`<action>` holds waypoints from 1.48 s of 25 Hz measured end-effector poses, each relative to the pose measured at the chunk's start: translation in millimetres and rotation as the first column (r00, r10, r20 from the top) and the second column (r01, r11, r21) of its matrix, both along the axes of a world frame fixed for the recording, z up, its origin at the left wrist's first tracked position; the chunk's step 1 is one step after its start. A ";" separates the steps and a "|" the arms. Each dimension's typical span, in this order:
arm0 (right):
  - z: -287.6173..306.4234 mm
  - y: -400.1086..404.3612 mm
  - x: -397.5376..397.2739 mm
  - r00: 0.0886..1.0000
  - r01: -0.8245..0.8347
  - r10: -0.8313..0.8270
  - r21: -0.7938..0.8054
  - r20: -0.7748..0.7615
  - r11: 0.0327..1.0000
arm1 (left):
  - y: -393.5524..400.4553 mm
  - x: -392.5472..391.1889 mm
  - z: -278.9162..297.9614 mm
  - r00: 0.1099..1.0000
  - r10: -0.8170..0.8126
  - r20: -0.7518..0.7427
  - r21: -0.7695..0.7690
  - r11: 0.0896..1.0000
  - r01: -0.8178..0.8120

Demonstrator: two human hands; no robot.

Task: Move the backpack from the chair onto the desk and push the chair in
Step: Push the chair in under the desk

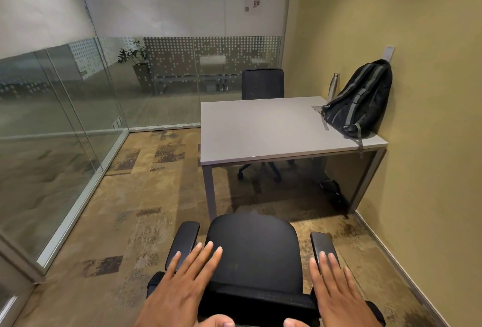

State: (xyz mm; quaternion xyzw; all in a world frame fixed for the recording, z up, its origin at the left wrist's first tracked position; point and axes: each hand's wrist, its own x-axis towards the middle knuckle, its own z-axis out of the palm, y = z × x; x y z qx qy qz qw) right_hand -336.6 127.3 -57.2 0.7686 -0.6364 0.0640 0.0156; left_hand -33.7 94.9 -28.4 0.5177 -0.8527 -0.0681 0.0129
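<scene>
**Operator:** Bottom of the frame, I've got both hands out over the back of the chair (257, 256). Left hand (180, 285) is spread flat, fingers (208, 253) loose and splayed, gripping nothing. Right hand (336, 290) is the same, fingers (330, 261) extended over the right armrest (322, 245), not curled round it.

**Spotter:** Are they touching the chair?

**Operator:** Can't tell from here; they sit over the backrest top and may rest on it or hover. The seat is bare.

**Spotter:** What worries you on the push?

**Operator:** The chair sits left of the desk's middle, roughly in line with the front left leg (210, 188) in the centre of the frame. Shoved straight ahead, I reckon the base or left armrest (184, 240) could catch that leg. With open palms and no grip, uneven pressure could also spin the swivel seat or let the castors veer on the carpet.

**Spotter:** And the backpack?

**Operator:** The backpack (361, 99) is on the desk (260, 128) already, upper right of the frame, propped against the yellow wall with a steel bottle (333, 86) just beside it. It is well apart from both sets of fingers, so that half looks done. One strap hangs over the desk edge.
</scene>
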 end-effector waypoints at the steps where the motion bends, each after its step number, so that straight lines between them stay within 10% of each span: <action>1: 0.3 -2.7 -4.7 0.999 0.023 -0.022 0.054 -0.031 0.998 | -4.8 -4.0 -2.3 0.998 0.005 -0.069 0.008 1.000 -0.004; 12: 12.5 -48.3 -84.3 0.992 0.126 -0.120 0.374 -0.040 0.919 | -57.0 -71.5 -21.8 0.998 0.033 -0.052 -0.004 0.999 -0.034; 37: 18.5 -185.9 -317.7 0.995 -0.094 0.096 0.223 0.002 0.970 | -151.1 -304.3 -27.8 0.963 0.267 -0.048 0.062 0.963 -0.264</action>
